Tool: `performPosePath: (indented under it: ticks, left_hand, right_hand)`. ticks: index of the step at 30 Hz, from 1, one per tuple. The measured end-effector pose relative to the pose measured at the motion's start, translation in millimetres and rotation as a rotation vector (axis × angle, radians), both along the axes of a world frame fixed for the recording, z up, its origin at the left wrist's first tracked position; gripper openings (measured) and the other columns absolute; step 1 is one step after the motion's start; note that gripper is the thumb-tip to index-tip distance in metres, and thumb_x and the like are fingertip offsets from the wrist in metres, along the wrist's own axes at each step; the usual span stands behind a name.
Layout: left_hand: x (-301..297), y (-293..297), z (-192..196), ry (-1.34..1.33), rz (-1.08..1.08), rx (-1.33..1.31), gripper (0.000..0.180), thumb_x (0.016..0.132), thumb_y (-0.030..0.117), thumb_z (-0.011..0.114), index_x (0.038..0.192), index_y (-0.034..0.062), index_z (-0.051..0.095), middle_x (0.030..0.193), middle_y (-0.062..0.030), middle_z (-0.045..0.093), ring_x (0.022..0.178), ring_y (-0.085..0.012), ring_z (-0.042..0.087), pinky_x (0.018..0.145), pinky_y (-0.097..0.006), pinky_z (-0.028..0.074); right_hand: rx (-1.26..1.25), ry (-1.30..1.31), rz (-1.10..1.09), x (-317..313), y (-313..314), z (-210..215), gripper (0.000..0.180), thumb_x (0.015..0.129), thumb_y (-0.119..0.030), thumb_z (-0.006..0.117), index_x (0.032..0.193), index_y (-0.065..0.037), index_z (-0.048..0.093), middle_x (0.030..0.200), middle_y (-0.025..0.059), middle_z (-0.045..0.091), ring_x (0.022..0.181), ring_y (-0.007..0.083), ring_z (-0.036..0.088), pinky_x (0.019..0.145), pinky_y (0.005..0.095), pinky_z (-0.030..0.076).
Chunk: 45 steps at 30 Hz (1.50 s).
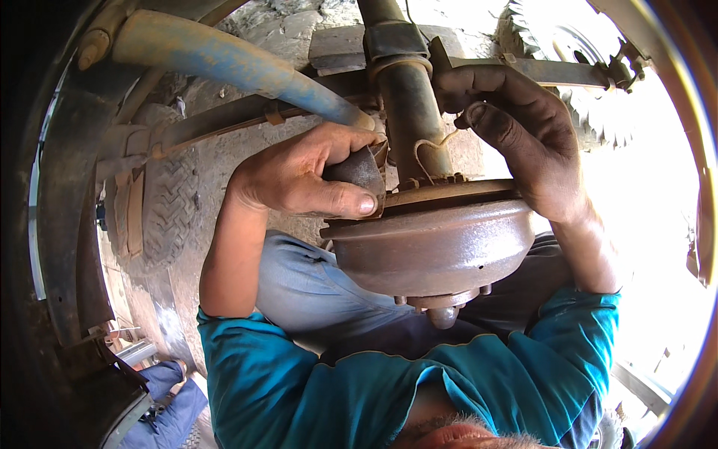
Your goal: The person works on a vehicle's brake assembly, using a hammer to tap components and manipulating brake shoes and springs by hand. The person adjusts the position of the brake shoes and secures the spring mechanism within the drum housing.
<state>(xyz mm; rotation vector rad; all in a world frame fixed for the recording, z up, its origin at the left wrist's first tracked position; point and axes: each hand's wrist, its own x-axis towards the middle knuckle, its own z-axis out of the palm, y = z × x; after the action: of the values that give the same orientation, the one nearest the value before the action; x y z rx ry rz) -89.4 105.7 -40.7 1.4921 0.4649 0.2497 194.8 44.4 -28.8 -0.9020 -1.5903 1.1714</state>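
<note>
A brown, worn brake drum (434,251) sits at the end of the axle tube (407,112), in front of my chest. My left hand (310,172) is closed around a dark curved metal piece (357,173) at the left of the drum's back edge, its thumb along the lower side. The far side of that piece is hidden by the fingers. On the right, my right hand (523,135) pinches the end of a thin, bent tan line (430,148) between thumb and fingers. From there the line curves down to the bolts behind the drum.
A blue, rusty shock absorber (217,60) slants down toward my left hand. Leaf springs (538,72) cross behind the axle. A treaded tyre (168,198) stands at left. Another person's blue-clad legs (168,404) show at the lower left.
</note>
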Motion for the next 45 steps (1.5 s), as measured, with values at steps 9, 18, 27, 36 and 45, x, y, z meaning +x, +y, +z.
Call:
performPosePath:
  ticks: [9, 18, 27, 36, 45]
  left_hand:
    - [17, -9, -8, -0.084, 0.163, -0.048, 0.044, 0.075, 0.020, 0.095, 0.103, -0.0042, 0.072, 0.078, -0.0006, 0.066, 0.073, -0.0088, 0.058, 0.069, -0.024, 0.044]
    - [8, -3, -14, -0.107, 0.092, 0.076, 0.031, 0.082, 0.019, 0.093, 0.099, -0.0005, 0.076, 0.085, -0.0025, 0.075, 0.080, -0.0074, 0.064, 0.074, -0.025, 0.050]
    - [12, 8, -4, 0.013, 0.024, -0.013, 0.045, 0.074, 0.015, 0.098, 0.105, -0.0015, 0.071, 0.091, -0.0047, 0.075, 0.082, -0.0102, 0.066, 0.075, -0.027, 0.051]
    - [30, 3, 4, -0.014, 0.037, 0.095, 0.039, 0.075, 0.019, 0.096, 0.103, 0.0000, 0.075, 0.088, -0.0031, 0.074, 0.082, -0.0098, 0.067, 0.075, -0.026, 0.052]
    - [28, 2, 0, -0.060, 0.080, 0.048, 0.036, 0.081, 0.017, 0.094, 0.104, -0.0017, 0.073, 0.090, -0.0068, 0.076, 0.077, -0.0121, 0.067, 0.077, -0.029, 0.054]
  right_hand:
    - [0.000, -0.019, 0.026, -4, 2, 1, 0.039, 0.105, -0.021, 0.063, 0.135, 0.003, 0.064, 0.122, 0.0118, 0.073, 0.113, 0.0180, 0.065, 0.103, 0.0356, 0.048]
    - [-0.030, -0.049, -0.036, -5, 0, 2, 0.043, 0.103, -0.026, 0.065, 0.134, 0.004, 0.065, 0.120, 0.0114, 0.073, 0.111, 0.0175, 0.064, 0.100, 0.0347, 0.048]
    - [-0.098, -0.042, 0.034, -5, -4, 10, 0.034, 0.105, -0.021, 0.065, 0.129, 0.004, 0.067, 0.117, 0.0114, 0.073, 0.111, 0.0174, 0.067, 0.102, 0.0344, 0.051]
    - [-0.050, -0.102, 0.043, -6, -3, 12, 0.027, 0.107, -0.014, 0.062, 0.123, 0.006, 0.069, 0.114, 0.0119, 0.073, 0.110, 0.0169, 0.068, 0.102, 0.0337, 0.052]
    - [-0.054, -0.105, 0.070, -7, -1, 13, 0.023, 0.107, -0.010, 0.062, 0.121, 0.007, 0.069, 0.114, 0.0121, 0.073, 0.110, 0.0164, 0.068, 0.101, 0.0327, 0.052]
